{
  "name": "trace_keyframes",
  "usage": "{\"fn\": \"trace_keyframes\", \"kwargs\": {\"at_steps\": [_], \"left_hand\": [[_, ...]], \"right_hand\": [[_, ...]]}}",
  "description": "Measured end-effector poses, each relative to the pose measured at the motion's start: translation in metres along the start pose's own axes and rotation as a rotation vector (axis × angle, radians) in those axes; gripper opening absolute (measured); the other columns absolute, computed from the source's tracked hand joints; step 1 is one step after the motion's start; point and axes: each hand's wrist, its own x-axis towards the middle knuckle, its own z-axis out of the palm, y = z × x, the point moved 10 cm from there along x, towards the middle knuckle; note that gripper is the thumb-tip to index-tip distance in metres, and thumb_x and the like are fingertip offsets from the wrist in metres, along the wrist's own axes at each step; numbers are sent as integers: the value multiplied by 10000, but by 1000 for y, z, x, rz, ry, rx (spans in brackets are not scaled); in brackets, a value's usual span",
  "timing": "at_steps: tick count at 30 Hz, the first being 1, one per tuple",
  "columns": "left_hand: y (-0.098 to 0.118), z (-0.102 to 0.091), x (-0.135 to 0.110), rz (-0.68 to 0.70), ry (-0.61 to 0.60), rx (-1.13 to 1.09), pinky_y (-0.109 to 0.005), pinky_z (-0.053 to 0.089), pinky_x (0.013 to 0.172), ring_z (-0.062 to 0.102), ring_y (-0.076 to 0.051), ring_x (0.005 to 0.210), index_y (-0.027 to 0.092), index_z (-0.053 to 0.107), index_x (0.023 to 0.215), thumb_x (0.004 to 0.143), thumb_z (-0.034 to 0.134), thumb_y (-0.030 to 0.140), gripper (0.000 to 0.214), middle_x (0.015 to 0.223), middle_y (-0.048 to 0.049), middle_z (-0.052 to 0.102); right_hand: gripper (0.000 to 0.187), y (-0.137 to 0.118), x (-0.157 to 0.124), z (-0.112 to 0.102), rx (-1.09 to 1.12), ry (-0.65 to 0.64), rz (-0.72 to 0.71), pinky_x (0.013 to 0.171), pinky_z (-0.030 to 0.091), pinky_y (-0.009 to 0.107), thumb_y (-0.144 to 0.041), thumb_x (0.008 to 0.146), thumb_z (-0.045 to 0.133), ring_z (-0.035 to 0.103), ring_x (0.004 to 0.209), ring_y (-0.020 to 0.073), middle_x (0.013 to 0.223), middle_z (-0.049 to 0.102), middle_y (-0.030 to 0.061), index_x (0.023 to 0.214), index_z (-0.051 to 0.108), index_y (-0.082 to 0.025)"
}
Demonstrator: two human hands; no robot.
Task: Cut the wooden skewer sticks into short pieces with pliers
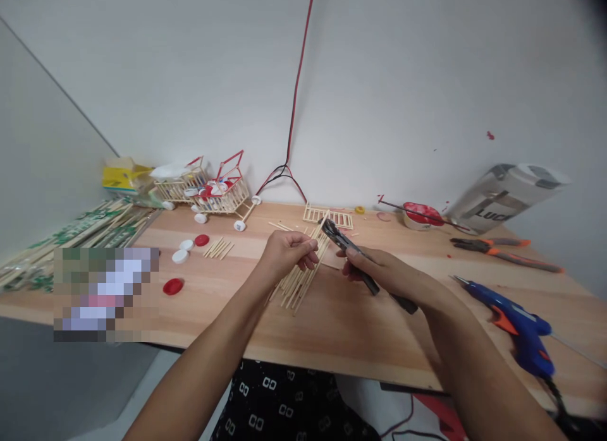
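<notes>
My left hand is closed in a pinch on a thin wooden stick, whose upper end reaches the jaws of the pliers. In my right hand are dark-handled pliers, fingers wrapped round the grips and jaws pointing up and left. Whether the jaws touch the stick cannot be made out. Under my left hand lies a loose bunch of long wooden sticks, partly hidden by it. Just behind is a small ladder-like stick frame. Short cut sticks lie in a row to the left.
Two small stick carts with cap wheels, a front one and a rear one, stand at the back left. Red and white caps lie nearby. Packaged sticks fill the left. At right are orange-handled pliers and a blue glue gun.
</notes>
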Motion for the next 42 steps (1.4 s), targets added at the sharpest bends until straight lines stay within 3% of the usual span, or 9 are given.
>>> {"fn": "trace_keyframes", "kwargs": {"at_steps": [8, 11, 24, 29, 42], "left_hand": [[-18, 17, -5, -184, -194, -105, -184, 427, 435, 586, -101, 463, 87, 636, 703, 679, 715, 412, 335, 610, -68, 667], [-20, 18, -6, -202, -214, -131, -174, 412, 424, 583, -96, 457, 87, 640, 724, 682, 717, 403, 328, 609, -66, 667], [-23, 22, -9, -255, -277, -124, -167, 388, 416, 564, -83, 451, 91, 645, 690, 699, 714, 372, 290, 576, -51, 646], [-23, 20, -8, -251, -259, -67, -162, 393, 415, 560, -79, 446, 91, 646, 676, 713, 695, 346, 262, 572, -53, 648], [-16, 13, -1, -112, -112, 231, -169, 404, 403, 555, -89, 412, 105, 601, 573, 769, 564, 221, 231, 498, -24, 600]], "right_hand": [[561, -5, -4, 8, 19, -98, -8, 525, 433, 258, -650, 844, 385, 574, 611, 157, 723, 659, 74, 817, 671, -169], [544, -10, -6, 5, 2, -61, -34, 480, 410, 242, -643, 839, 406, 547, 552, 141, 624, 625, 52, 733, 659, -173], [512, -6, -10, 8, -76, -33, -49, 443, 374, 249, -623, 851, 404, 509, 480, 125, 579, 600, 32, 703, 630, -188], [478, -2, -8, 7, -100, 17, -55, 447, 358, 249, -600, 851, 435, 506, 465, 125, 559, 598, 23, 797, 673, -188], [460, -5, -5, -1, -343, 170, -64, 503, 299, 271, -567, 847, 450, 509, 530, 147, 561, 598, 20, 592, 556, -199]]}}
